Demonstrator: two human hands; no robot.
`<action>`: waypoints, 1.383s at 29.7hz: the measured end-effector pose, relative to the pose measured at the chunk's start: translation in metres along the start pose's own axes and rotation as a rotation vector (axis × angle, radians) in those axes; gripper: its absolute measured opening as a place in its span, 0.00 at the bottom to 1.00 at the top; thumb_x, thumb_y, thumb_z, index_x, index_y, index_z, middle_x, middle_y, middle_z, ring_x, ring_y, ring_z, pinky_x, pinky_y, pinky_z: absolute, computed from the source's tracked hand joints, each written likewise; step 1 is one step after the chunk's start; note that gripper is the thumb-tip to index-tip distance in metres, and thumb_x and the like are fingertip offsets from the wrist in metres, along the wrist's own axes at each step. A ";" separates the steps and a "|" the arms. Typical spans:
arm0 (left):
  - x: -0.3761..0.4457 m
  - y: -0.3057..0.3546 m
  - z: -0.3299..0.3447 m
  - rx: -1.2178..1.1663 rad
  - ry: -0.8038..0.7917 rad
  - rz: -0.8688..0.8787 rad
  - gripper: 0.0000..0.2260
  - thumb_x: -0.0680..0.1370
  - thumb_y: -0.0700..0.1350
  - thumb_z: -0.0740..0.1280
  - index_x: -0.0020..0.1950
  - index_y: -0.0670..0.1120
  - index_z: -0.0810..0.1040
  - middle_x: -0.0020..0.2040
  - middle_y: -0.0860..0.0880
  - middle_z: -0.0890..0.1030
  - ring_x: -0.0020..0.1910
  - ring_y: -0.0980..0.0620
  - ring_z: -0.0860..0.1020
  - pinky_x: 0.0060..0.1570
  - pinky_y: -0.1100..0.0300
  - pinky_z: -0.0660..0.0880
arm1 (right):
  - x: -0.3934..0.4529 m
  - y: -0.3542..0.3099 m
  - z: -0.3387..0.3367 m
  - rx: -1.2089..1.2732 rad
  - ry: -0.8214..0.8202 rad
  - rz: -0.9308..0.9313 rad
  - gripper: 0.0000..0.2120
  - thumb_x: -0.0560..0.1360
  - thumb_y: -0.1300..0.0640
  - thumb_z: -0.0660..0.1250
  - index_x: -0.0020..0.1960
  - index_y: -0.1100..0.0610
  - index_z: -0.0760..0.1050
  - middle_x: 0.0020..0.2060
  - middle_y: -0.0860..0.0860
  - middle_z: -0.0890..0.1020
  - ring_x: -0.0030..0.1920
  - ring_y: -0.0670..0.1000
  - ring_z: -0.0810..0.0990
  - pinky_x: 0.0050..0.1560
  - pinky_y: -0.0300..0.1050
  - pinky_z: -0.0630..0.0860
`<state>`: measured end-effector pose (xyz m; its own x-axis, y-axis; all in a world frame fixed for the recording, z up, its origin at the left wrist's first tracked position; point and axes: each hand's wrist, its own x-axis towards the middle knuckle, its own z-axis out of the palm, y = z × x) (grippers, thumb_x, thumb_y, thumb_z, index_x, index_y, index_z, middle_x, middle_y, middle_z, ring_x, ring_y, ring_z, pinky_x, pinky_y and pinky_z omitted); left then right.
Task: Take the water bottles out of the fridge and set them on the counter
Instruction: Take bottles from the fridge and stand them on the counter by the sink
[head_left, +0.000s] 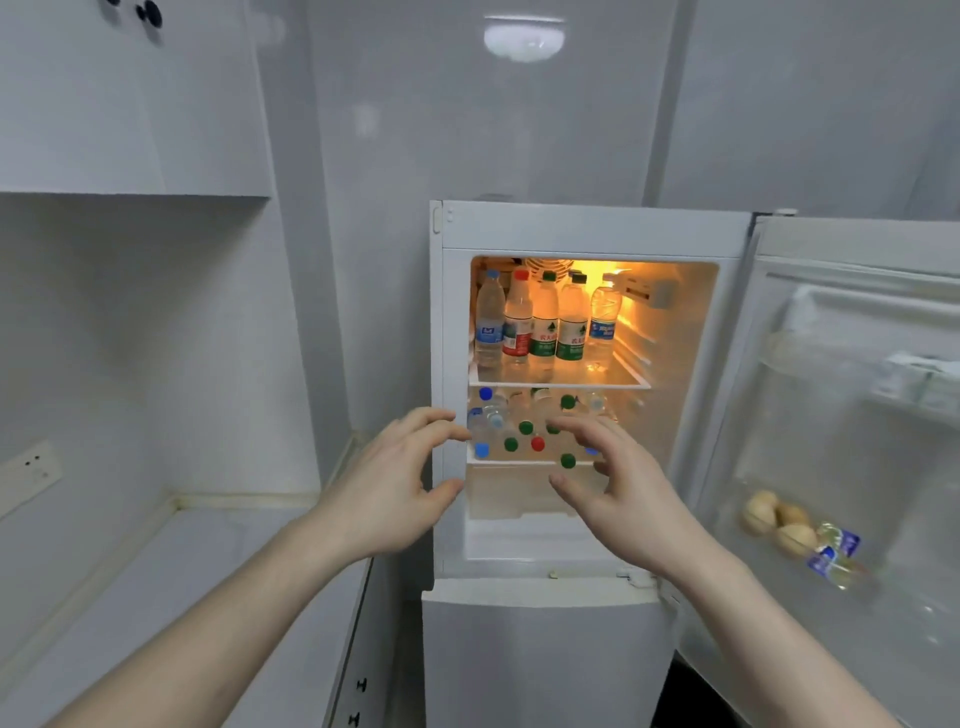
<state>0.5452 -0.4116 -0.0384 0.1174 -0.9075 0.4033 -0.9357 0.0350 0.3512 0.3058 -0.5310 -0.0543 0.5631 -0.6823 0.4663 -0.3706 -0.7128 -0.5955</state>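
Left hand (395, 488) raised before fridge (592, 228) frame, fingers loosely spread, thumb apart, holding nothing. Right hand (618, 493) likewise splayed, empty, fingers over lower shelf front (contact unclear). Water bottles (545, 322) stood upright on lit upper shelf; more bottles (524, 431) below. Door (857, 415) swung open right. Counter (171, 582) at left.

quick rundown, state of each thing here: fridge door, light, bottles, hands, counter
fridge door: swung open to the right
fridge light: on
top shelf bottles: upright, capped
lower shelf bottles: packed together, capped, none removed yet
left hand: open, holding nothing
right hand: open, holding nothing
counter: no bottles on it
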 end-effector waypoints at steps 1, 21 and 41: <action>0.012 0.000 0.004 -0.009 -0.010 0.011 0.21 0.80 0.53 0.69 0.73 0.59 0.72 0.76 0.62 0.65 0.73 0.59 0.67 0.73 0.59 0.66 | 0.007 0.005 -0.002 0.001 0.013 0.012 0.24 0.79 0.53 0.72 0.72 0.39 0.72 0.67 0.34 0.73 0.66 0.36 0.73 0.70 0.47 0.73; 0.298 -0.016 0.103 -0.019 -0.044 0.085 0.27 0.77 0.51 0.72 0.75 0.52 0.71 0.77 0.57 0.64 0.72 0.54 0.69 0.71 0.53 0.72 | 0.207 0.180 -0.014 0.107 0.227 0.216 0.31 0.76 0.57 0.74 0.75 0.42 0.67 0.74 0.42 0.69 0.73 0.48 0.70 0.73 0.58 0.73; 0.528 0.007 0.179 0.270 -0.094 -0.018 0.36 0.80 0.52 0.69 0.82 0.54 0.53 0.81 0.48 0.62 0.76 0.42 0.69 0.65 0.50 0.76 | 0.337 0.292 0.002 0.194 0.361 0.335 0.31 0.78 0.57 0.73 0.77 0.49 0.64 0.74 0.50 0.69 0.72 0.53 0.71 0.64 0.44 0.70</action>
<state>0.5415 -0.9659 0.0255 0.1157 -0.9421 0.3147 -0.9899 -0.0831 0.1151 0.3889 -0.9684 -0.0724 0.1343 -0.9044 0.4050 -0.3235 -0.4264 -0.8447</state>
